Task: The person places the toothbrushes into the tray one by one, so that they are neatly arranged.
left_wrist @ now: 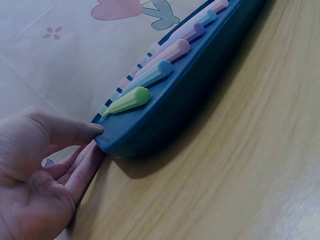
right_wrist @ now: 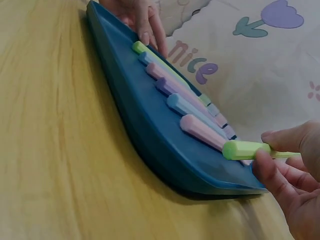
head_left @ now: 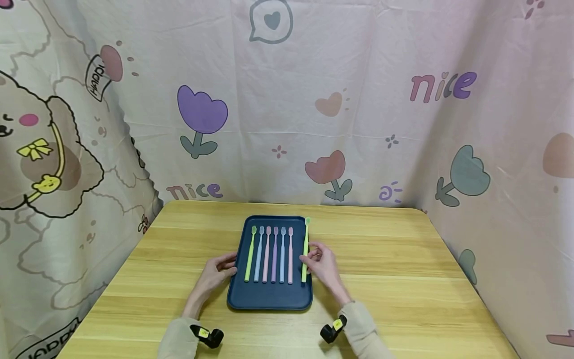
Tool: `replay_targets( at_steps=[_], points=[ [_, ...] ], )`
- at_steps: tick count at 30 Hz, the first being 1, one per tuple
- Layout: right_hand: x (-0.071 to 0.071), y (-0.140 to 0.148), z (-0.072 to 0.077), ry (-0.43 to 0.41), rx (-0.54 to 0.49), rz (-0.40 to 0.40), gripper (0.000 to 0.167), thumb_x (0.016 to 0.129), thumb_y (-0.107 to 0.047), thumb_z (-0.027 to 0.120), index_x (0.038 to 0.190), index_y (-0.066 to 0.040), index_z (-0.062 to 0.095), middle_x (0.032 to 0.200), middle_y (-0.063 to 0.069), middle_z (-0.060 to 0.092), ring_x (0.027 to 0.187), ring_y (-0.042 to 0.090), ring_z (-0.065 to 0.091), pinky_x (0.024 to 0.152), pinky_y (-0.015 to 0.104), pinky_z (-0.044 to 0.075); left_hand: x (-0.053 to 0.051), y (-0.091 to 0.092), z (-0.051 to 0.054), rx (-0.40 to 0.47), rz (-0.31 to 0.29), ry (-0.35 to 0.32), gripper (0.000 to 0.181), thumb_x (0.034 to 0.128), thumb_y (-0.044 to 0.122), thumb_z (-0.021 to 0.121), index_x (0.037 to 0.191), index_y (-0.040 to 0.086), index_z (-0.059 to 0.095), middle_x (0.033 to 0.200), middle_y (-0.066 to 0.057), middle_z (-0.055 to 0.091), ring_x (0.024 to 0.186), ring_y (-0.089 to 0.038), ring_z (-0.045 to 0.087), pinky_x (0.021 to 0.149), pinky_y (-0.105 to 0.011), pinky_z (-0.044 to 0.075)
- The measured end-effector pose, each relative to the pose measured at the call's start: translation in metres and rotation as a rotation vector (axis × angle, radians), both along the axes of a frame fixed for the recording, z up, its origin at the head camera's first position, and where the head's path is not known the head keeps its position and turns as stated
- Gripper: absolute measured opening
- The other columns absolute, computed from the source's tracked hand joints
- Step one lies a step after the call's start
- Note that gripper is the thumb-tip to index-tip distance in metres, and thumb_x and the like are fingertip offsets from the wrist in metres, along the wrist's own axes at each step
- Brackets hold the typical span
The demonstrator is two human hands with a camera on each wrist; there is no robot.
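A dark blue tray (head_left: 269, 299) lies on the table with a row of several toothbrushes on it, side by side, heads toward the back wall. They are green (head_left: 249, 254), blue, pink, purple (head_left: 274, 254), blue and pink. My left hand (head_left: 216, 274) pinches the tray's left rim, thumb on the edge and fingers against its outer side (left_wrist: 45, 165). Between thumb and fingers, my right hand (head_left: 324, 264) pinches another green toothbrush (right_wrist: 242, 149) by its handle. That one is held over the tray's right edge, above the rim, its head also pointing away.
The wooden table (head_left: 381, 279) extends around the tray on both sides. A printed cloth (head_left: 287, 99) hangs behind it and along the left and right. Each wrist wears a small black camera (head_left: 211, 337).
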State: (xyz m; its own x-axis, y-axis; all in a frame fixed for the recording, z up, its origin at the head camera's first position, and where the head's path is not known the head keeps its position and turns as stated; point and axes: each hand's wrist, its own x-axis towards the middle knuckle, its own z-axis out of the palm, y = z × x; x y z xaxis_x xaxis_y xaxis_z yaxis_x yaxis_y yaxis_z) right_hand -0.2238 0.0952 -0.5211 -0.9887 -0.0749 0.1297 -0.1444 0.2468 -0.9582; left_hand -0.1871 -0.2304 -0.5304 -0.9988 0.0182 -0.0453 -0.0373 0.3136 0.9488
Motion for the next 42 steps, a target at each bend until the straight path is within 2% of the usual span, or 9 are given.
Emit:
replay_targets(
  at_steps=[6,11,24,30,42],
  points=[
    [-0.001,-0.005,-0.004,0.027,0.006,0.006,0.048,0.084,0.001,0.077,0.127,0.01,0.058,0.084,0.021,0.067,0.058,0.02,0.066,0.049,0.032,0.057,0.0,0.0,0.001,0.015,-0.007,0.001,0.05,0.0933,-0.003,0.064,0.142,-0.005,0.053,0.136,-0.029,0.061,0.124,-0.039,0.061,0.083,-0.012,0.05],
    [0.0,-0.008,-0.006,0.042,0.024,0.006,0.047,0.084,0.001,0.077,0.126,0.01,0.058,0.084,0.021,0.067,0.06,0.018,0.066,0.049,0.032,0.057,0.0,-0.001,0.001,0.014,-0.007,-0.002,0.051,0.0935,-0.002,0.064,0.143,-0.005,0.052,0.136,-0.028,0.061,0.124,-0.039,0.061,0.083,-0.012,0.049],
    [-0.003,-0.012,-0.002,0.084,0.193,0.033,0.045,0.086,-0.002,0.075,0.125,0.014,0.06,0.081,0.014,0.068,0.051,0.015,0.066,0.049,0.022,0.053,-0.001,-0.001,0.0,0.014,-0.004,-0.002,0.05,0.0934,-0.003,0.064,0.142,-0.005,0.053,0.134,-0.029,0.062,0.123,-0.039,0.061,0.082,-0.012,0.05],
    [-0.004,-0.015,-0.001,0.071,0.255,0.032,0.043,0.086,-0.004,0.075,0.123,0.015,0.063,0.08,0.011,0.068,0.05,0.011,0.065,0.051,0.02,0.053,-0.002,-0.001,-0.002,0.019,-0.009,0.01,0.05,0.0928,-0.003,0.065,0.141,-0.006,0.054,0.135,-0.029,0.062,0.122,-0.039,0.062,0.083,-0.012,0.05],
    [-0.008,-0.019,-0.003,0.067,0.3,0.003,0.041,0.085,-0.006,0.077,0.119,0.013,0.065,0.078,0.01,0.07,0.05,0.01,0.066,0.053,0.019,0.053,-0.002,-0.002,-0.002,0.021,-0.014,0.011,0.05,0.0932,-0.003,0.065,0.142,-0.005,0.053,0.136,-0.029,0.061,0.123,-0.039,0.062,0.083,-0.013,0.05]
  ],
)
